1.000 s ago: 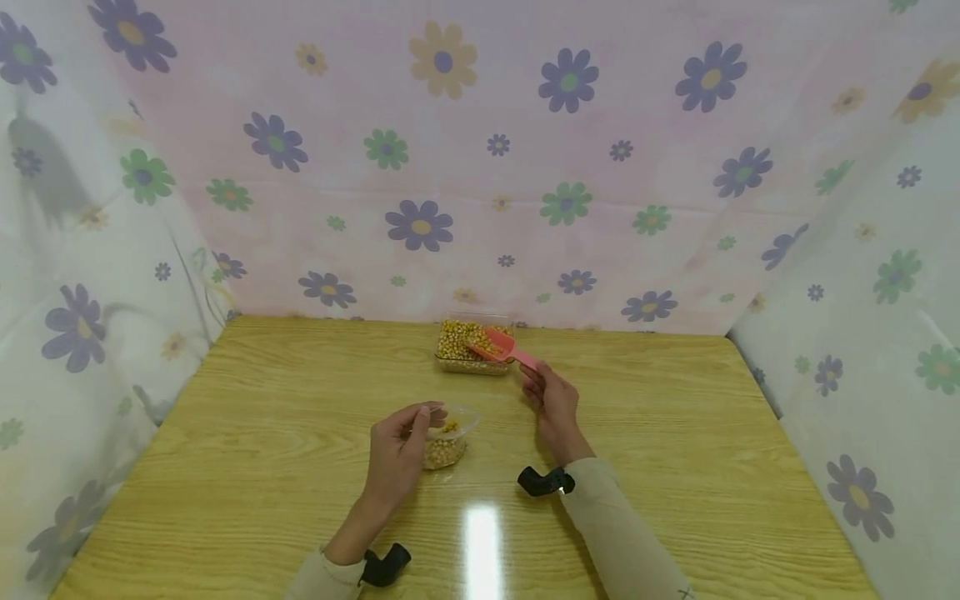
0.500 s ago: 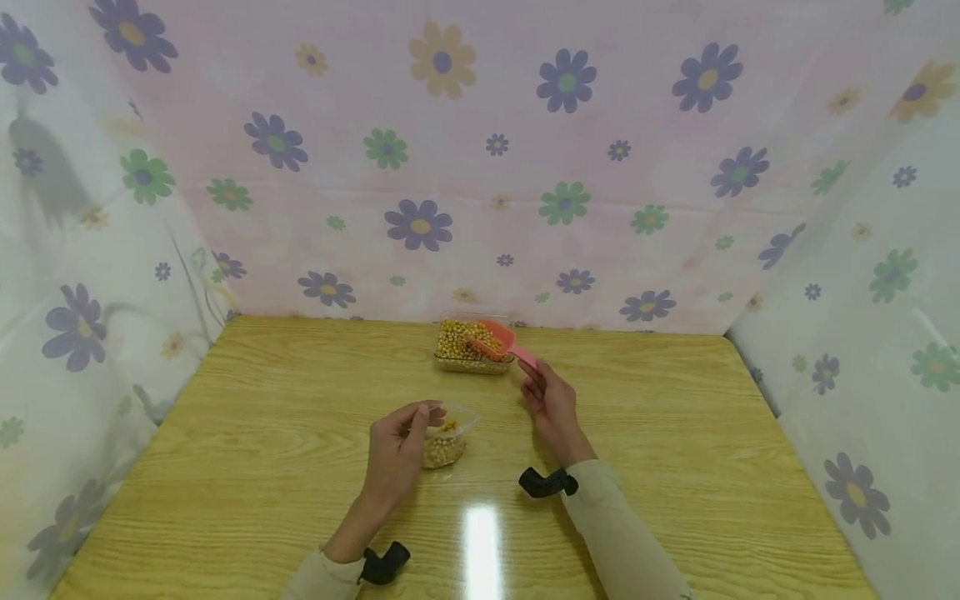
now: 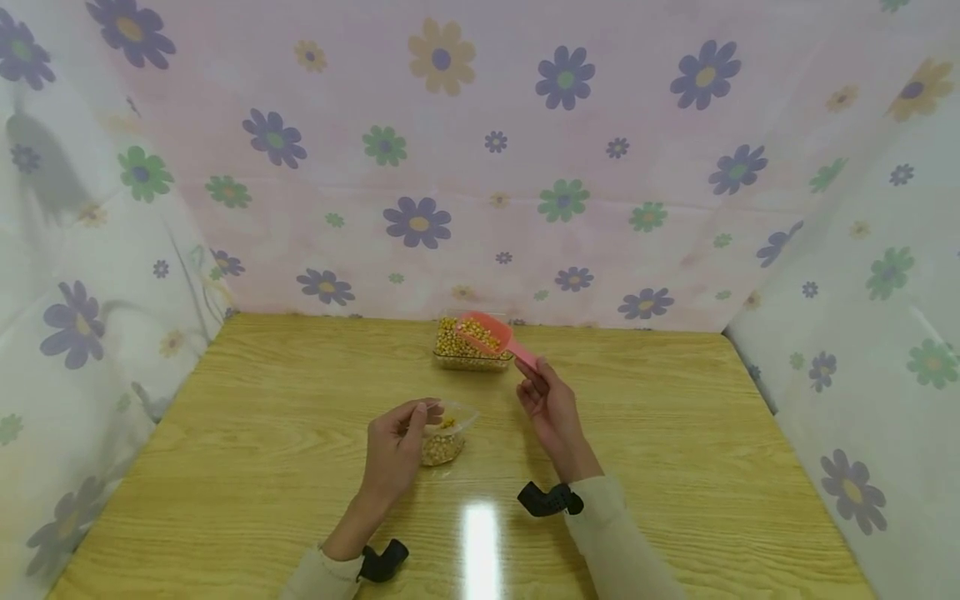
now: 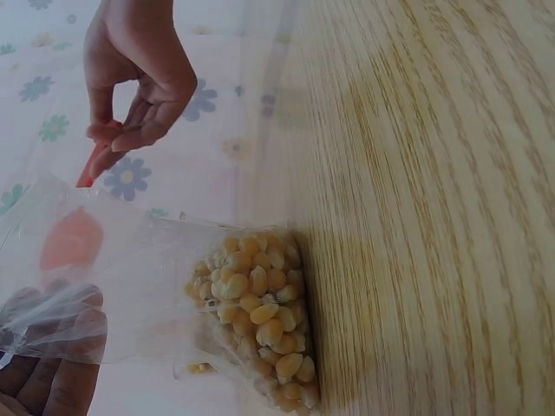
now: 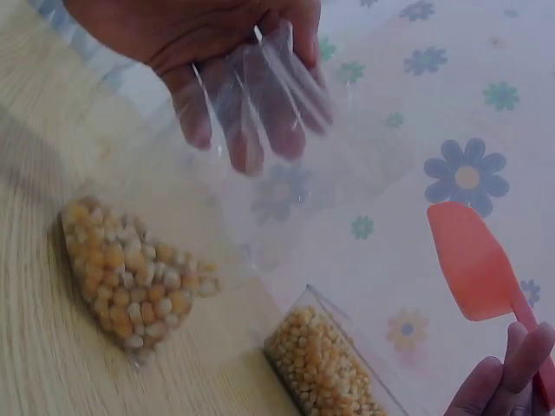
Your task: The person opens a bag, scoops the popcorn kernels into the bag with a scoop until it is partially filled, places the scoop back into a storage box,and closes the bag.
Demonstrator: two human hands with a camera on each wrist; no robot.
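My right hand (image 3: 553, 412) pinches the handle of a pink scoop (image 3: 504, 332). The scoop carries corn kernels and is held just above a clear rectangular container (image 3: 472, 364) of kernels at the back of the table. My left hand (image 3: 397, 450) grips the rim of a clear plastic bag (image 3: 465, 414), its thumb over the edge. The bag stands on the table with its mouth spread and corn kernels (image 4: 264, 321) heaped in its bottom. In the right wrist view, fingers of the left hand (image 5: 251, 113) show through the film.
The wood-grain table (image 3: 262, 433) ends at a flower-print cloth backdrop (image 3: 465, 167), with more cloth at both sides. Black wrist mounts (image 3: 550, 500) sit on both forearms. A bright light reflection (image 3: 482, 546) lies on the table's front.
The scoop has risen out of the kernels, loaded, and shifted slightly left and toward level. My left hand and the bag have stayed almost where they were.
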